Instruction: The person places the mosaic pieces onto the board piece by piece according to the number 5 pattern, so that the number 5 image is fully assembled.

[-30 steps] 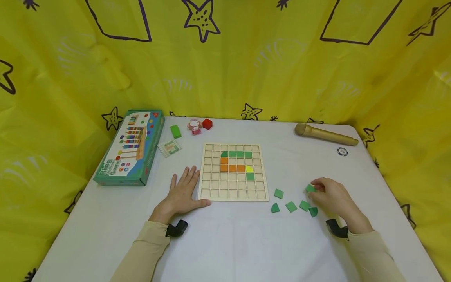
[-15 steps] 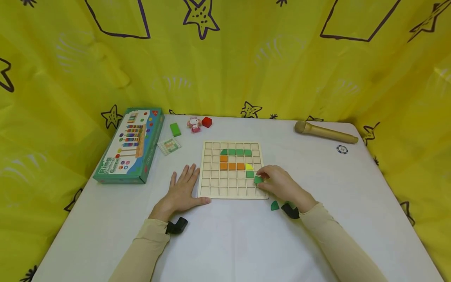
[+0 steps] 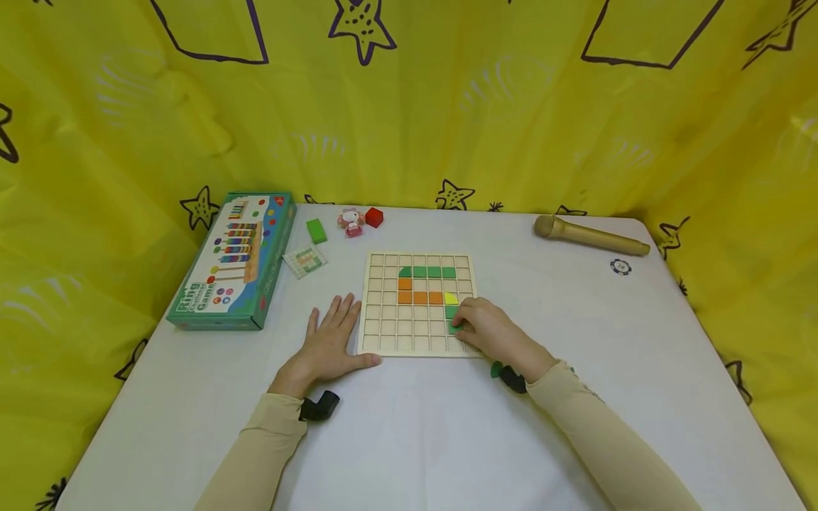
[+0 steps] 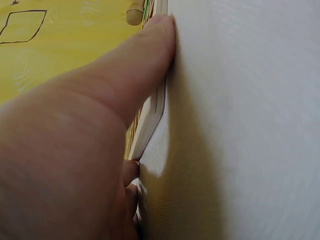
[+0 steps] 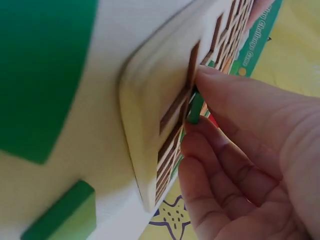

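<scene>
A wooden grid board (image 3: 386,345) lies on the white table, with flat tiles in some of its cells: a green row (image 3: 434,272), orange squares (image 3: 420,297), a yellow quarter-round (image 3: 451,299) and a green square (image 3: 451,311) below it. My right hand (image 3: 495,332) pinches another green square tile (image 5: 196,107) between thumb and fingertips, at the cell just under that green square. Flat on the table, my left hand (image 3: 324,348) spreads its fingers along the board's left side, thumb at the near-left corner.
Loose green tiles (image 5: 65,212) lie near the board's near-right corner, mostly hidden by my right wrist in the head view. Behind stand a game box (image 3: 230,262), pattern card (image 3: 305,260), green block (image 3: 316,231), figurine (image 3: 351,222), red block (image 3: 373,217), gold microphone (image 3: 591,236) and chip (image 3: 620,267).
My right hand has carried a green tile leftward from the loose tiles on the right to the board, then down to a cell in its right part. My left hand has stayed put.
</scene>
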The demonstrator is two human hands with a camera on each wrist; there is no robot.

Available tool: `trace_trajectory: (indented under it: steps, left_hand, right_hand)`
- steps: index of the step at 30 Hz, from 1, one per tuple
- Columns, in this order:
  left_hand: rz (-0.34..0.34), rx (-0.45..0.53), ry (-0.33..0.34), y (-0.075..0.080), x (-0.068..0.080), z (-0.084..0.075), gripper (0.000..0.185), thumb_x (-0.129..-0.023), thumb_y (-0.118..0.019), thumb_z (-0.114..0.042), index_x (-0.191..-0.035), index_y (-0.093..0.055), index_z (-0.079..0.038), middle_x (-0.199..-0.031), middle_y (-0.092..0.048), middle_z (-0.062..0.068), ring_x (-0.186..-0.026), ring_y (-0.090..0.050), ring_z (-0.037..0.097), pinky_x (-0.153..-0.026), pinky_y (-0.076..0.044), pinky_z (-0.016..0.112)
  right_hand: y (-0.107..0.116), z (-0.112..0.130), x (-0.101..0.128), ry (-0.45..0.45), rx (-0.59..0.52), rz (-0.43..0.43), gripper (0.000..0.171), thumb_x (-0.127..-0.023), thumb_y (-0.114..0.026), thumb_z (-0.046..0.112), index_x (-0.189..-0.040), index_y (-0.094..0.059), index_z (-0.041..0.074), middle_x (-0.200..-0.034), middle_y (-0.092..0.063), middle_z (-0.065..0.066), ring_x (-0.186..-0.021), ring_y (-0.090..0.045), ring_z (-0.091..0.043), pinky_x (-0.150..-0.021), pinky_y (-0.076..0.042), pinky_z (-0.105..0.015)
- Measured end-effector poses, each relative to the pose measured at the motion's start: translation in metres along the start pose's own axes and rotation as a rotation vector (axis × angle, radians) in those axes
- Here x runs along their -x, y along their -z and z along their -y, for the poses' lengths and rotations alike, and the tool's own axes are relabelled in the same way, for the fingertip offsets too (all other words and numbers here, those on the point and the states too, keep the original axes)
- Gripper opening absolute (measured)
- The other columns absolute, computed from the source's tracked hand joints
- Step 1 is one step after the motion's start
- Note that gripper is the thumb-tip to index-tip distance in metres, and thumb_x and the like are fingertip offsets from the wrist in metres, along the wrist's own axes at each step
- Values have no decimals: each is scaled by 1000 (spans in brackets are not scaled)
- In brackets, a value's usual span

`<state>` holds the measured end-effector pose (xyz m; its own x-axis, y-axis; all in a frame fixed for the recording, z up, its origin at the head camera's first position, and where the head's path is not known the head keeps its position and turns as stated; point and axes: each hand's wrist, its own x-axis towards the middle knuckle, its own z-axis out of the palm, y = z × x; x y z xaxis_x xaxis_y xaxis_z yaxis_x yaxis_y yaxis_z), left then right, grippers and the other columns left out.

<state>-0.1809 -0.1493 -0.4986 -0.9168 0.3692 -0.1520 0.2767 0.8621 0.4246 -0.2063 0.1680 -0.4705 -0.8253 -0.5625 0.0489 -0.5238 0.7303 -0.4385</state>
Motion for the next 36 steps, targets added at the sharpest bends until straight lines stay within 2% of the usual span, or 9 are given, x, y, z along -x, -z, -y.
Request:
trace_trajectory:
  steps: [7, 13, 16, 22, 27, 29, 33, 36]
  left_hand:
    - [-6, 2, -3, -2, 0, 1, 113, -79, -63, -71, -156, -16, -3, -162, -5, 12, -147, 5, 30, -110, 10, 58]
    - [-2, 9, -9, -3, -1, 1, 113, -79, -63, -71, -156, -14, -4, -162, -4, 12, -147, 6, 29, -110, 10, 58]
    - [1, 4, -7, -2, -2, 0, 113, -79, -63, -71, -156, -15, -4, -162, -4, 11, -147, 6, 29, -111, 11, 57]
    - [3, -2, 6, 0, -1, 1, 114, -79, -62, -72, -156, -14, -4, -163, -3, 11, -147, 6, 29, -111, 11, 57]
    - [-1, 4, 7, 0, 0, 3, 114, -79, -61, -73, -157, -13, -5, -163, -2, 10, -147, 8, 28, -111, 11, 57]
    - [0, 3, 5, 0, 0, 4, 114, -79, -61, -73, -157, -13, -5, -163, -2, 10, -147, 7, 28, -111, 11, 57]
    - [1, 5, 1, 0, -1, 2, 115, -78, -62, -72, -156, -14, -4, -162, -3, 11, -147, 7, 29, -110, 11, 58]
    - [-2, 1, -1, 0, -1, 2, 114, -78, -63, -72, -156, -15, -4, -162, -4, 12, -147, 6, 30, -111, 10, 58]
  right_hand:
    - [-4, -1, 3, 51, 12, -26, 16, -86, -76, 10, -99, -73, 2, -103, -65, -8, -102, -59, -28, -91, -48, -41]
    - [10, -9, 22, 80, -55, -67, 24, -93, -66, 3, -116, -69, -1, -118, -66, -12, -114, -57, -32, -96, -45, -48]
    - [25, -20, 42, 37, -72, -125, 26, -92, -63, -4, -117, -68, -3, -117, -66, -13, -111, -59, -33, -94, -46, -49]
    - [51, -46, 95, -137, -67, -190, 25, -89, -64, -8, -113, -70, -3, -107, -69, -14, -100, -61, -34, -86, -49, -52]
    - [52, -57, 131, -237, -50, -159, 22, -89, -70, 1, -111, -71, -1, -97, -68, -5, -91, -59, -27, -80, -49, -49]
    - [50, -59, 142, -273, -66, -123, 24, -88, -73, 7, -111, -71, 0, -97, -66, -3, -92, -58, -27, -81, -47, -50]
    - [46, -62, 158, -321, -104, -56, 31, -84, -79, 17, -110, -70, 3, -102, -64, -3, -98, -57, -30, -86, -44, -52]
    - [43, -63, 163, -336, -92, -52, 29, -82, -80, 17, -107, -70, 5, -102, -63, -4, -98, -57, -30, -86, -44, -52]
